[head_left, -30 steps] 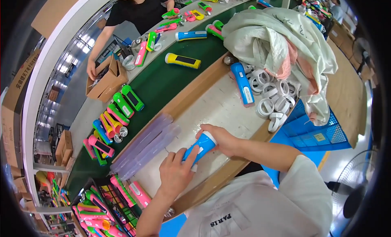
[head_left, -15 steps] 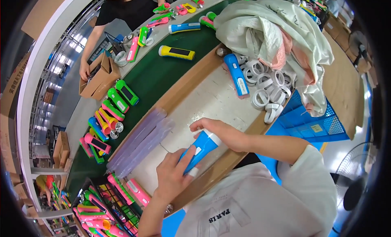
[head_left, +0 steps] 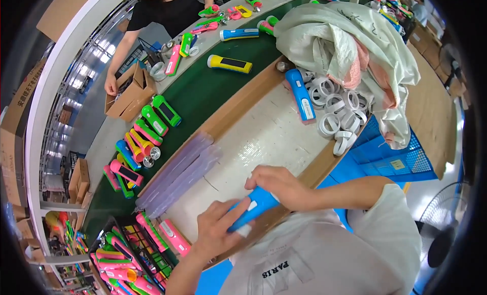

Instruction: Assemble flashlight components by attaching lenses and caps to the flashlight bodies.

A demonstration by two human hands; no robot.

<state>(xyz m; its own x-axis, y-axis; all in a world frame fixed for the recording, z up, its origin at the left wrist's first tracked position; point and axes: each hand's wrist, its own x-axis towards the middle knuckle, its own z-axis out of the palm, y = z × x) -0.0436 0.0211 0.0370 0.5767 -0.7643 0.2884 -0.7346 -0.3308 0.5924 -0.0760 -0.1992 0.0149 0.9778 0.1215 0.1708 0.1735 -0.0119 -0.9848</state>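
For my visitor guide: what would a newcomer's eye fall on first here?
Probably the big pale sack at the upper right, with white rings heaped below it. Next may be the blue flashlight held between the left hand and right hand at the lower middle, then the colourful flashlights lined along the green surface at the left.

Blue flashlight [head_left: 261, 205], above the table's [head_left: 248, 138] near edge: one end covered by the right hand [head_left: 282, 186], the other partly behind the left hand [head_left: 217, 228]. White rings [head_left: 350, 121], far right corner: partly under the sack [head_left: 335, 46], count untellable. Co-worker [head_left: 162, 15], beyond far edge: head cut off by upper edge. Carton [head_left: 119, 108]: contents unclear.
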